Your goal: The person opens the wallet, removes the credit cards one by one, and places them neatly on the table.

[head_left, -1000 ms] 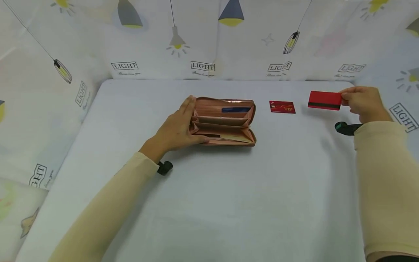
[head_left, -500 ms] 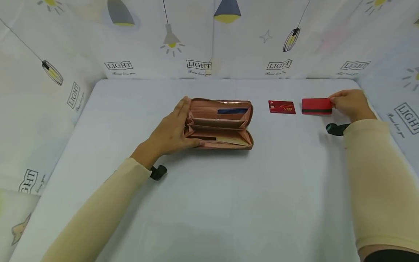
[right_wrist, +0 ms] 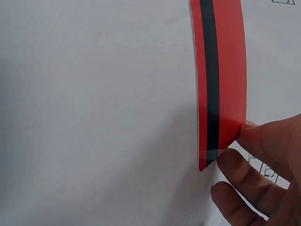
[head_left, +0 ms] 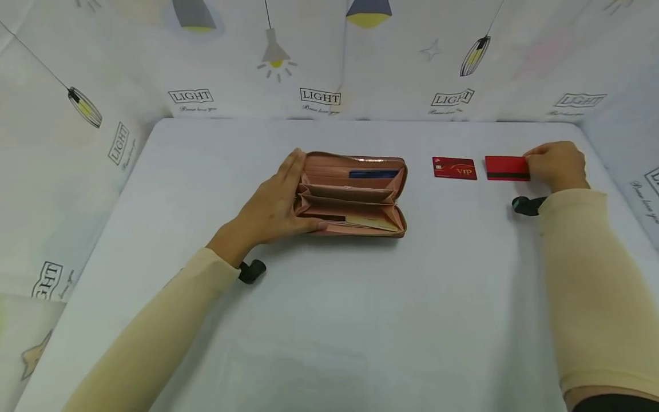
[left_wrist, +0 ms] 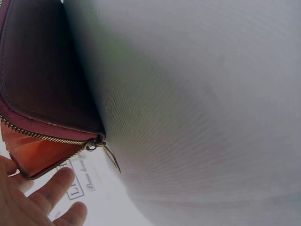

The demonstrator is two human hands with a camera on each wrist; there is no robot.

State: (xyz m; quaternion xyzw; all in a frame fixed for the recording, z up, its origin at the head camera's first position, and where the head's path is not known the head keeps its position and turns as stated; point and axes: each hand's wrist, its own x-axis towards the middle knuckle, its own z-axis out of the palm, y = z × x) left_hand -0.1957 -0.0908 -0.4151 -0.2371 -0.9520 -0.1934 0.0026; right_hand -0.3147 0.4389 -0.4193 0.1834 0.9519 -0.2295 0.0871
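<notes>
A zip-around wallet [head_left: 355,194] in brownish pink stands spread with its compartments showing, a dark blue card [head_left: 373,174] in a rear slot. My left hand [head_left: 268,206] grips its left end, thumb along the front edge and fingers up the side. In the left wrist view the wallet's zipper [left_wrist: 51,136] and fingers [left_wrist: 55,188] show. At the far right my right hand [head_left: 558,165] pinches the right end of a red card [head_left: 507,168], black stripe up. The right wrist view shows thumb and fingertips at that card's corner. Left of it lies a red VIP card [head_left: 455,168].
A white table [head_left: 391,320] bears everything, and behind it rises a wall covering [head_left: 381,74] printed with lamps. A black wrist camera [head_left: 252,271] sits below the left cuff, another [head_left: 527,206] beside the right.
My right hand has brought the striped red card down and left, to the table beside the VIP card. My left hand keeps its grip on the wallet; the head view has shifted slightly.
</notes>
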